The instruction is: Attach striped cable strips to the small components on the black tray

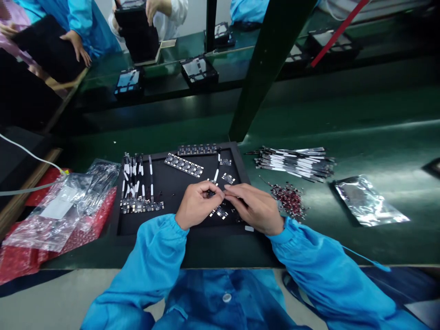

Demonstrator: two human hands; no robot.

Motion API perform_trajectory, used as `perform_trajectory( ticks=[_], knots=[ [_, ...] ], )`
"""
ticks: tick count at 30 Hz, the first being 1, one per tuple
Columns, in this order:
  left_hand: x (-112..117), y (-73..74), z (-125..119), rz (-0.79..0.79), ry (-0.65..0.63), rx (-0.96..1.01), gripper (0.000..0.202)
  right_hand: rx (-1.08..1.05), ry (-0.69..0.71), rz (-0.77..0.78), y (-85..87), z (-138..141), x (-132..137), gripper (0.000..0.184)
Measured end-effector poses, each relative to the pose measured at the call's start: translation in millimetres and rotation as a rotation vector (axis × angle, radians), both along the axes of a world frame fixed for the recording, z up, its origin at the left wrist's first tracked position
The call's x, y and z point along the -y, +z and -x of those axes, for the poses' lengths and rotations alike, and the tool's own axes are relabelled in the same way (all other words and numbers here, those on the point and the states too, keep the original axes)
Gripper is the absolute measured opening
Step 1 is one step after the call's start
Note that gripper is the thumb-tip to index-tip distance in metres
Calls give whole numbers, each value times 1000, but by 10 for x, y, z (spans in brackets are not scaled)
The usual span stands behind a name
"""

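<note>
Over the right part of a black tray (182, 224), my left hand (197, 204) and my right hand (256, 206) meet at the fingertips. Both are closed in a pinch. A small dark circuit board shows in part beneath my left fingers; whatever sits between my right fingertips is too small to name. Loose small circuit boards (228, 178) lie just beyond the hands. Farther back in the tray are two strips of joined boards (184, 165). At its left side, boards with black-and-white flat cables (137, 183) stand in a row.
Right of the tray lie a pile of flat cables (295, 162), a heap of tiny red-and-black parts (290, 200) and a silver bag (367, 199). Clear plastic bags (65, 206) and red bubble wrap are at left. A dark green post (261, 78) rises behind the tray. Other people work across the bench.
</note>
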State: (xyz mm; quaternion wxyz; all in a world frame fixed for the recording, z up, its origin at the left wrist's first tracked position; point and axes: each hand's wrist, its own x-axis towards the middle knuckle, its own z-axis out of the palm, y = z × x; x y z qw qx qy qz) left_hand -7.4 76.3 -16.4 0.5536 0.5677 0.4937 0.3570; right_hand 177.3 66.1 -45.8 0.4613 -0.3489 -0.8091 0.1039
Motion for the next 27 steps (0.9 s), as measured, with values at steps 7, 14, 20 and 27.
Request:
perform_trajectory(
  ticks=[7,14,20,27],
  knots=[
    [9,18,6,33,-16,119,15,-238,69,313,77,11,-5,8],
    [-10,-22,-8,137,44,330,32,-261,35,405,87,2,-12,8],
    [-18,-21,-20,175,64,348,43,-229,40,429,80,4,-14,10],
    [-13,22,-23,201,79,320,48,-195,36,435,76,-7,-18,8]
  ],
)
